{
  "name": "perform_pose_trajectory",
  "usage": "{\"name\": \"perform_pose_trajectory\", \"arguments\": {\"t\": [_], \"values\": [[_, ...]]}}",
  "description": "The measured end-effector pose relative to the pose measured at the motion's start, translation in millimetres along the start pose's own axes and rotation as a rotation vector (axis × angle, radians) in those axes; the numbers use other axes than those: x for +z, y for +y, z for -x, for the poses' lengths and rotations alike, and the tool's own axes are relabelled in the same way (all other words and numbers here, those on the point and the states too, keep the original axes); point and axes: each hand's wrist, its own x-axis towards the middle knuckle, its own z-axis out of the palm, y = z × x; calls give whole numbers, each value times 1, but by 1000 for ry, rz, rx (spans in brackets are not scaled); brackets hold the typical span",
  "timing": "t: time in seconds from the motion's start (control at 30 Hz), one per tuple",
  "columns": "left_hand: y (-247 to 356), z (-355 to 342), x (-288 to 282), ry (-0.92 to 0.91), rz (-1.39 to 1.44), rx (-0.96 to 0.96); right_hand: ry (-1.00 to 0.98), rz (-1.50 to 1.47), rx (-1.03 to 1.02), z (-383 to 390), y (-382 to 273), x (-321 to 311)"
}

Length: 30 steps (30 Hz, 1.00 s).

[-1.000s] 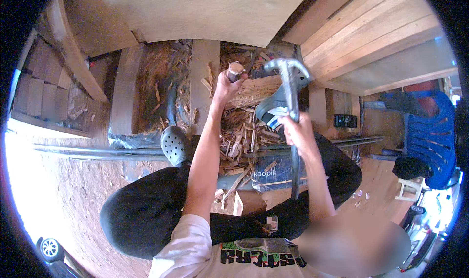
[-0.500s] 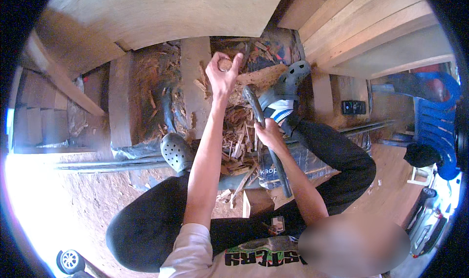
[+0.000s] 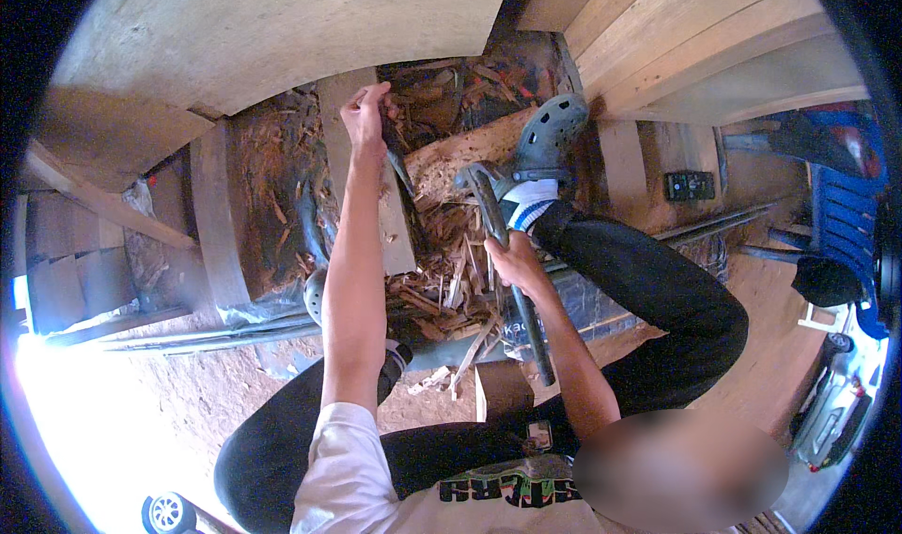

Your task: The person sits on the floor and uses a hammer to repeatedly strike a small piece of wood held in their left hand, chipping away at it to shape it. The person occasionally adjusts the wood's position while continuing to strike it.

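My left hand (image 3: 365, 119) is curled at the far end of my outstretched arm. From behind its wrist a narrow grey blade slants toward me, in line with the fist; it looks like a chisel (image 3: 401, 172), its handle hidden by my fingers. My right hand (image 3: 514, 258) is closed round the dark shaft of a hammer (image 3: 498, 216), the head pointing away from me beside my right foot. Past the hammer head lies a rough piece of wood (image 3: 470, 154), one end by my grey clog (image 3: 554, 132).
Wood chips (image 3: 451, 280) litter the ground between my legs. A flat board (image 3: 342, 149) runs under my left arm. Large wooden panels (image 3: 282, 36) overhang the far side, with stacked planks (image 3: 686, 36) at right. A blue plastic chair (image 3: 841, 215) stands far right.
My left hand has swung left, away from the wood piece, and turned so the blade shows. The hammer stays in my right hand, nearly still. My left leg has shifted.
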Motion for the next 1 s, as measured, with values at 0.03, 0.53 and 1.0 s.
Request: {"name": "perform_pose_trajectory", "arguments": {"t": [0.03,0.53,1.0], "values": [[3,4,-4,-48,34,2,26,-1,-80,-1,2,1],[66,81,-11,65,249,382,68,-153,-103,-7,16,-7],[21,91,-13,37,89,424,-14,-240,1,-2,16,-7]]}}
